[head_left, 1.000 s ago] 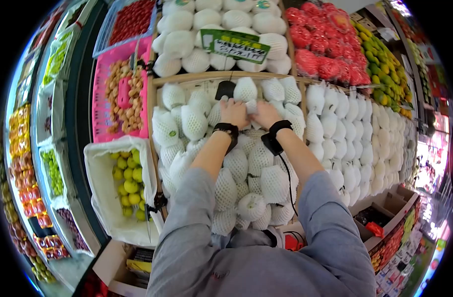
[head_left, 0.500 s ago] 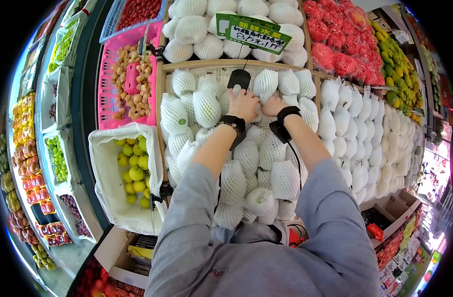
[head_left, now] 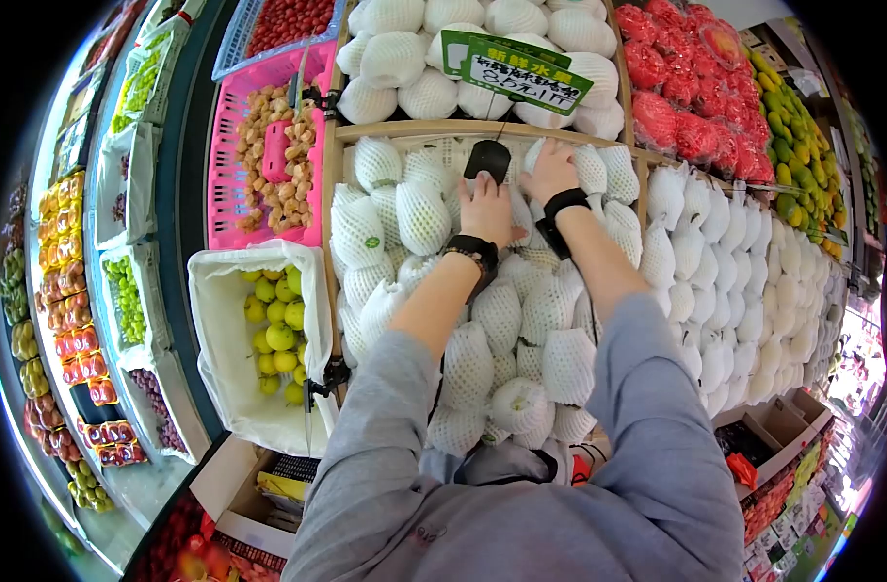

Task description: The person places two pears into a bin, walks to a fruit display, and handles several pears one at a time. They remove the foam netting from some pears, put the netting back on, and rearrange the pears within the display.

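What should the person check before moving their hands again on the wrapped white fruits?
1. Left hand resting on the net-wrapped fruits: ok.
2. Right hand lying on a wrapped fruit at the back of the wooden bin: ok.
3. Grip closed around a fruit: cannot tell for either hand.
4. Black clip base of the green price sign lies close to both hands: not ok, easy to knock.
5. Pile lying steady inside the bin: ok, none seen rolling out.
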